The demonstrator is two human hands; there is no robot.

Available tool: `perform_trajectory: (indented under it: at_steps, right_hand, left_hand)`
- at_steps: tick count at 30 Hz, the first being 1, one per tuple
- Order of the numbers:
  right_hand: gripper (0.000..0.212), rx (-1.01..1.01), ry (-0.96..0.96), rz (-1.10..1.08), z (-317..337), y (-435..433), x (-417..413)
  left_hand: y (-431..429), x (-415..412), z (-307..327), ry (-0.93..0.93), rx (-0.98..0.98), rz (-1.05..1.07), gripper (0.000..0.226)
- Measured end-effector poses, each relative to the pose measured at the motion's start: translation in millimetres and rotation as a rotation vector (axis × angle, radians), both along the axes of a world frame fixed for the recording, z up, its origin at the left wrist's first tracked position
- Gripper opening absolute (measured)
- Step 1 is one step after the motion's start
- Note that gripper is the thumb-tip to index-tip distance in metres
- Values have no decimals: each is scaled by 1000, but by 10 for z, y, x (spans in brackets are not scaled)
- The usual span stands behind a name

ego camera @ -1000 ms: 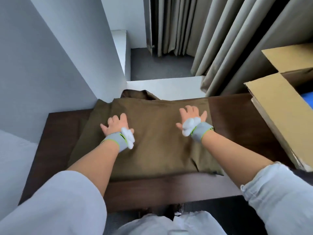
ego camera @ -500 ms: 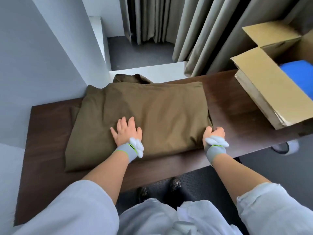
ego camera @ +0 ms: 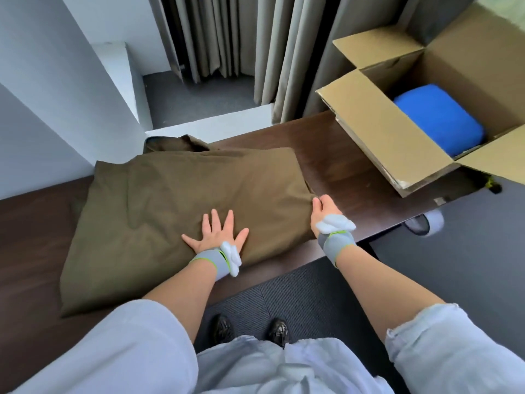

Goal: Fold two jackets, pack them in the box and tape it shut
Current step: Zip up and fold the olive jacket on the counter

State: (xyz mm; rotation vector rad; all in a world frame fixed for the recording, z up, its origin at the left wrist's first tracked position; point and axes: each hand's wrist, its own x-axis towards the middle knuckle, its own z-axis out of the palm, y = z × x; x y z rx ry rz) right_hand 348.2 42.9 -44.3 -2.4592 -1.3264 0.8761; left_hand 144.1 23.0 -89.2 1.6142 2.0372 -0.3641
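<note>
The folded olive jacket (ego camera: 181,200) lies on the counter (ego camera: 349,166). The left hand (ego camera: 216,234) presses flat on it, grip open; the right hand (ego camera: 324,211) grips its right edge. A blue jacket (ego camera: 437,118) sits in the open box (ego camera: 383,132), far right.

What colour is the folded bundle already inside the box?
The bundle is plain bright blue, head view.

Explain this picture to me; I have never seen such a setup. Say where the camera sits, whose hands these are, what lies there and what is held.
No machine: a person wears the camera on the head, looking down at their own arms. The left hand presses flat on a folded olive jacket on the dark table. The right hand grips the jacket's right edge. At right stands an open cardboard box holding a blue bundle, probably the other jacket.
</note>
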Motion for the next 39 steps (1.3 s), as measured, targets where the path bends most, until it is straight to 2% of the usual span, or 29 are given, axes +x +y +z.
perform_trajectory:
  at_steps: [3, 5, 7, 9, 14, 16, 20, 22, 25, 28, 30, 32, 34, 36, 39]
  right_hand:
    - [31, -169, -91, 59, -85, 57, 80]
    - [38, -108, -223, 141, -106, 108, 4]
    - [48, 47, -335, 291, -94, 203, -146]
    - [53, 123, -301, 480, -64, 370, -470]
    - [58, 101, -236, 775, -89, 618, -1147]
    - [59, 97, -246, 852, -118, 725, -1358]
    - [61, 66, -207, 896, -119, 1032, -1704]
    - [65, 45, -198, 922, -131, 1164, -1835]
    - [71, -26, -229, 938, -196, 1433, -2079]
    - [81, -114, -299, 977, -211, 1590, -2180]
    - [86, -130, -329, 978, -220, 1635, -2197]
    - [80, -119, -389, 958, -191, 1673, -2201]
    - [55, -98, -462, 987, -115, 1691, -2208]
    - [32, -175, -397, 1041, 17, 1672, -2258]
    - [29, -264, -371, 1135, 259, 1476, -2347]
  left_hand:
    - [-35, 106, 49, -19, -39, 11, 61]
    - [-40, 116, 122, -57, 0, 57, 56]
    - [-2, 38, 191, -53, 85, 97, 50]
    - [30, -216, 260, -5, 149, 171, 46]
    - [237, -948, 305, 80, 229, 291, 46]
    - [331, -1238, 281, 102, 239, 279, 47]
    - [651, -1585, 236, 79, 289, 161, 54]
    - [842, -1672, 219, 67, 313, 176, 61]
    - [1190, -1909, 143, 41, 290, 379, 70]
    - [1367, -2094, 128, -4, 187, 588, 80]
    - [1394, -2164, 140, -56, 184, 671, 79]
    - [1381, -2201, 164, -54, 253, 706, 72]
    - [1361, -2191, 202, -15, 364, 625, 67]
    - [1373, -2143, 252, -14, 481, 441, 67]
    - [1375, -1938, 539, -115, 504, 141, 60]
